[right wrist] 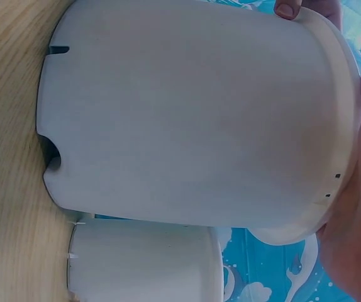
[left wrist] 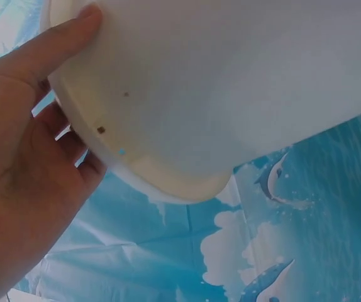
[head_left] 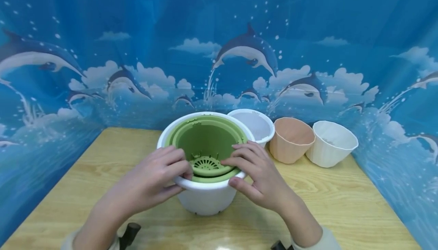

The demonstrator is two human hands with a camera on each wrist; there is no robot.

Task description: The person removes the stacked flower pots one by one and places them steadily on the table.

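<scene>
A large white flowerpot (head_left: pixel 205 200) stands upright on the table in front of me, with green flowerpots (head_left: pixel 205 139) nested inside it and a slotted green bottom showing within. My left hand (head_left: pixel 147 181) grips the near left rim, fingers curled inside and thumb on the outer wall. On the near right, my right hand (head_left: pixel 261 175) holds the rim, its thumb outside and its fingers reaching over the green edge. In the right wrist view, the white pot's wall (right wrist: pixel 187 113) shows notches along its base. Some left fingertips are hidden inside the pot in the head view.
Behind and to the right stand another white pot (head_left: pixel 269 137), a peach pot (head_left: pixel 287 151) and a cream pot (head_left: pixel 326 155), in a row on the wooden table (head_left: pixel 119 158). A blue dolphin-print curtain (head_left: pixel 164 21) closes off the back and sides.
</scene>
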